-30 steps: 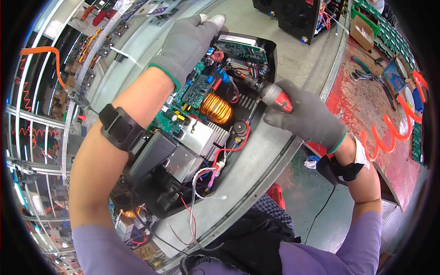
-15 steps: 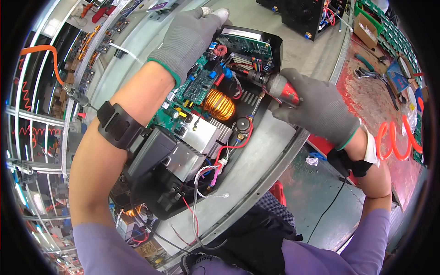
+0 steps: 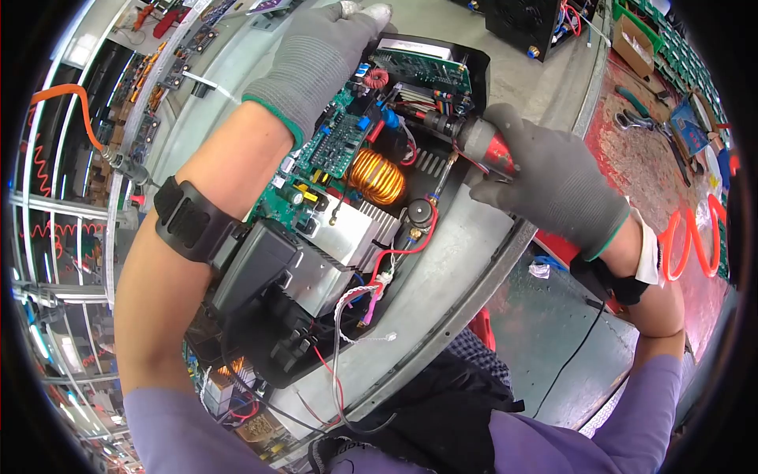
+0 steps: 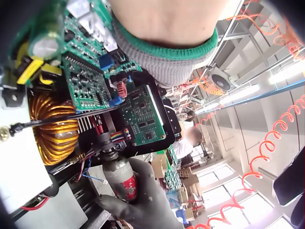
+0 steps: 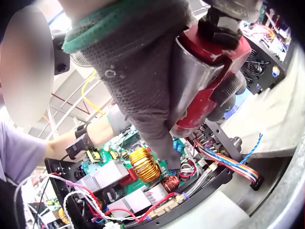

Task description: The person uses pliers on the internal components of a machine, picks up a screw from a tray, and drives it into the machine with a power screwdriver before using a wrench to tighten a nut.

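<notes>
An opened black case [image 3: 480, 87] full of electronics lies on the bench. Inside are green circuit boards [image 3: 335, 146], a copper-wound coil [image 3: 377, 175] and silver heat sinks [image 3: 341, 229]. My gloved right hand [image 3: 557, 178] grips a red and silver air screwdriver [image 3: 485, 146], fingers wrapped round its body. The tool's dark front end points into the case near the upright board [image 4: 145, 117], with the very tip hidden among wires. At the far end of the case, my gloved left hand [image 3: 324, 59] reaches over the edge by the boards; most of its fingers are out of sight.
Another black unit [image 3: 525, 28] stands further along the grey bench. To the right, a worn red worktop [image 3: 616, 150] carries pliers [image 3: 632, 118], a small carton [image 3: 633, 43] and green boards. An orange coiled hose [image 3: 691, 237] hangs by my right forearm. Loose wires trail from the case's near end.
The right hand and screwdriver have shifted slightly right and up in the head view, while the case has also moved a little right. The left hand stays at the far end.
</notes>
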Tool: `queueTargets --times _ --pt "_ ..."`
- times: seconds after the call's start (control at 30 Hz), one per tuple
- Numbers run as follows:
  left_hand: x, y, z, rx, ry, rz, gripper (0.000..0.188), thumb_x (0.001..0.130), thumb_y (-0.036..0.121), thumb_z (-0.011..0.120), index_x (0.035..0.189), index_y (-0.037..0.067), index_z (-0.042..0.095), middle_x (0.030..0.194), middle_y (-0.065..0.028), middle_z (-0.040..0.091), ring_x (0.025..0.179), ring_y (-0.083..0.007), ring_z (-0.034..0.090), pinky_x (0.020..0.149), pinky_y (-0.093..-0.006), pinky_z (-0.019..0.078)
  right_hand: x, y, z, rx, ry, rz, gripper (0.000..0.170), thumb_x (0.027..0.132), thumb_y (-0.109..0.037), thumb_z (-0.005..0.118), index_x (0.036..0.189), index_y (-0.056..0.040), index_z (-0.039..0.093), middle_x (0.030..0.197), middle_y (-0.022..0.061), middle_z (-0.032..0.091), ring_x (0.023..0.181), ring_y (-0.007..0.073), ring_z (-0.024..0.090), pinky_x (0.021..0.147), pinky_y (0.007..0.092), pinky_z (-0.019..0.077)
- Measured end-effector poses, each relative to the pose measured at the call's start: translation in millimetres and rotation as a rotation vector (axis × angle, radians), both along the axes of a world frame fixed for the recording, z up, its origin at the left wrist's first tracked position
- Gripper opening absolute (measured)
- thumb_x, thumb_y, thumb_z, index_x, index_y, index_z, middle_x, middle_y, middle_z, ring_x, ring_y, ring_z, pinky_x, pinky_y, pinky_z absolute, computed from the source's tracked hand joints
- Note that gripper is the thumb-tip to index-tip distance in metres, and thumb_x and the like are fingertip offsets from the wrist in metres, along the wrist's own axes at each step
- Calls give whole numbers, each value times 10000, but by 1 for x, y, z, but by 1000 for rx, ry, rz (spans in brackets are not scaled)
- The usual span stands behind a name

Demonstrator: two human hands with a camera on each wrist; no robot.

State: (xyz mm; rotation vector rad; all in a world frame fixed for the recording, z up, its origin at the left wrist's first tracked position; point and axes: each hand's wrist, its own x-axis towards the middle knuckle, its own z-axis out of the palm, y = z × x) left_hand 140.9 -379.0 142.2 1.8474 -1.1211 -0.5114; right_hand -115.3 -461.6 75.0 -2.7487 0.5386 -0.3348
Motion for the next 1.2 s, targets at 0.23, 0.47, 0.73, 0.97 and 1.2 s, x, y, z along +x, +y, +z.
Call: queueTargets --times 0.23,0.47,0.73,0.97,1.2 --pt "-2 -1 2 47 -56 17 365 962 325 613 1038 -17 718 951 -69 710 858 -129 638 808 -273 497 5 5 10 -18 128 -82 690 791 -322 767 1302 -55 389 958 194 672 891 412 668 748 485 515" --pt "2 -2 0 8 14 2 361 953 329 629 1031 -10 726 939 -58 707 838 -126 629 799 -273 493 4 3 7 -67 42 -27 671 785 -336 767 1271 -64 392 900 188 673 848 395 675 719 477 519" --pt "1 -3 1 32 -58 39 340 936 310 646 1053 2 728 978 -51 696 884 -112 607 835 -255 464 7 -5 -7 -185 -30 -11 663 771 -325 769 1255 -64 398 891 180 675 807 394 671 667 465 520" --pt "7 38 48 35 204 -92 435 939 -68 408 1369 -69 476 1219 -115 575 1033 -158 607 918 -241 525 -19 8 14 175 -18 -141 749 717 -325 815 1286 -91 389 899 193 680 825 400 678 706 447 540" --pt "-20 44 62 103 408 -191 326 1023 171 517 1251 -60 552 1002 -87 637 758 -66 617 542 -136 486 -31 28 44 671 -376 -66 760 717 -256 830 1308 -99 379 910 168 694 860 343 709 741 402 552"
